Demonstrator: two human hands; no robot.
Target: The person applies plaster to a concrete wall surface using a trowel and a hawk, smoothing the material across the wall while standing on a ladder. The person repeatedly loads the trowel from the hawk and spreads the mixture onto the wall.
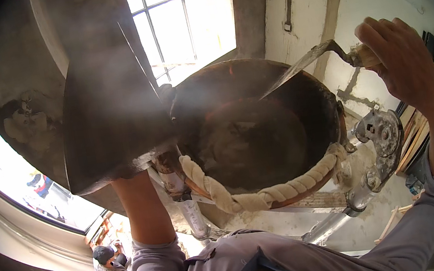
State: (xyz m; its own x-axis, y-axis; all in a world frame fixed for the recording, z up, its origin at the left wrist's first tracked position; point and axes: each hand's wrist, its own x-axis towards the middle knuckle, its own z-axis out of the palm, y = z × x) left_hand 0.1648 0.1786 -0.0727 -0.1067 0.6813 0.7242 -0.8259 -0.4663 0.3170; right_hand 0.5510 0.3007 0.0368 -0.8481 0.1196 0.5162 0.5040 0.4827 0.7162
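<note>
My right hand, at the upper right, is closed on the wooden handle of a trowel, whose blade slants down over a round dark vessel. A pale twisted cloth or rope wraps the vessel's near rim. A large dark metal board stands left of the vessel, with haze across it. My left hand is mostly hidden under the board's lower edge; its fingers do not show. The inside of the vessel is dim and hard to make out.
Metal tubes with a bracket lie beside and below the vessel. Wooden strips lean at the right. Bright windows stand at the top and left. Another person crouches at lower left. A grey wall rises behind.
</note>
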